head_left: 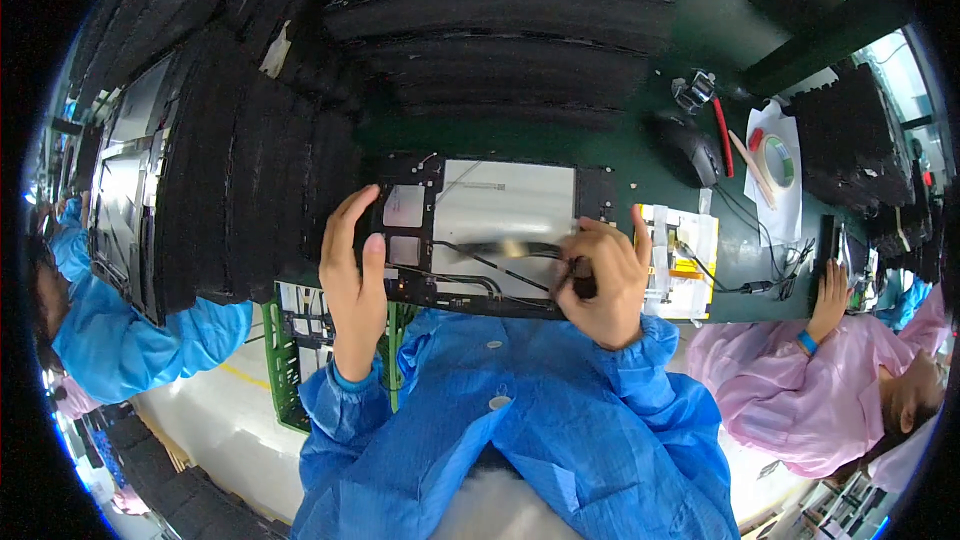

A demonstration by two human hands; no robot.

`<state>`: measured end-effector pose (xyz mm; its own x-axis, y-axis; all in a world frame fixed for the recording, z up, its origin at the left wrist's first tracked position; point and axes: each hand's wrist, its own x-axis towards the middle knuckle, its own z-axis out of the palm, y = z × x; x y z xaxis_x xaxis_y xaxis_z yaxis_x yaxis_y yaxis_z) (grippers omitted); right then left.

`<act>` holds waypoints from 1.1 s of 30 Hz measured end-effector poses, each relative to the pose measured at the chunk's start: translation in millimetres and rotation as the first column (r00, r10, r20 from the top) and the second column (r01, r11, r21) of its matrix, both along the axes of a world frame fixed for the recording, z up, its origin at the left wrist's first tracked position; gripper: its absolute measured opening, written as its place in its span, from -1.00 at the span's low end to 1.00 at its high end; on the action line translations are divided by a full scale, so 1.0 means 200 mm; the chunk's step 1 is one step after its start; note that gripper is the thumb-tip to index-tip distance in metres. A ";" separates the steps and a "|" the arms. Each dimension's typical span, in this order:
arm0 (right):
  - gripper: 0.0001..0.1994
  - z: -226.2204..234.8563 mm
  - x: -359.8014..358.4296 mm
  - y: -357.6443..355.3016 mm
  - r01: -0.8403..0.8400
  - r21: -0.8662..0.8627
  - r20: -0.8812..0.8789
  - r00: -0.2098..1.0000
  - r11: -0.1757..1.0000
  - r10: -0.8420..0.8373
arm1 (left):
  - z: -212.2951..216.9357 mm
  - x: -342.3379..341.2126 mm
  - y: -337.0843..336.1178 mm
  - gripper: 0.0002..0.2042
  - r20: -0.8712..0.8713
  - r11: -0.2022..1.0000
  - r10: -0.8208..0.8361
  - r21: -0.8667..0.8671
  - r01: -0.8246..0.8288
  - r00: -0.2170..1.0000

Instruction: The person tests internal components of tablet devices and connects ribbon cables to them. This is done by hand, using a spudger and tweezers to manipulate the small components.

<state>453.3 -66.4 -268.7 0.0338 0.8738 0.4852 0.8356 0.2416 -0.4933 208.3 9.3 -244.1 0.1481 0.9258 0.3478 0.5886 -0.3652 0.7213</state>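
The left hand [352, 275], grip spread, touches the left edge of a flat panel [508, 208] on the desk [738, 265]; the right hand [612, 278] pinches a blurred dark object [545, 251] over it.

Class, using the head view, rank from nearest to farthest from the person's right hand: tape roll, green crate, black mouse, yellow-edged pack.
1. Yellow-edged pack: immediately right of the right hand.
2. Black mouse: upper right.
3. Tape roll: right, beyond the mouse.
4. Green crate: lower left.
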 end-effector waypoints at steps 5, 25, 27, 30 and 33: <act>-0.81 -0.04 0.04 -0.04 0.057 -0.050 -0.402 0.913 0.997 -0.072 | -0.13 -0.01 -0.01 -0.51 -0.124 0.978 0.079 -0.182 -0.101 0.989; -0.71 0.03 0.21 -0.14 -0.281 -0.163 -0.580 0.803 0.946 0.138 | 0.12 -0.06 0.18 -0.65 0.566 0.717 0.207 -0.643 0.270 0.798; -0.60 0.08 0.28 -0.14 -0.433 -0.149 -0.394 0.851 0.889 0.348 | 0.15 -0.01 0.22 -0.68 0.648 0.642 0.205 -0.655 0.399 0.734; -0.62 0.17 0.37 -0.18 -0.471 -0.268 0.158 0.839 0.840 0.521 | 0.15 0.06 0.24 -0.72 0.494 0.606 0.296 -0.759 0.238 0.818; -0.54 0.27 0.41 -0.21 -0.520 -0.271 0.502 0.642 0.810 0.580 | 0.20 0.05 0.22 -0.70 0.562 0.658 0.221 -0.689 0.304 0.797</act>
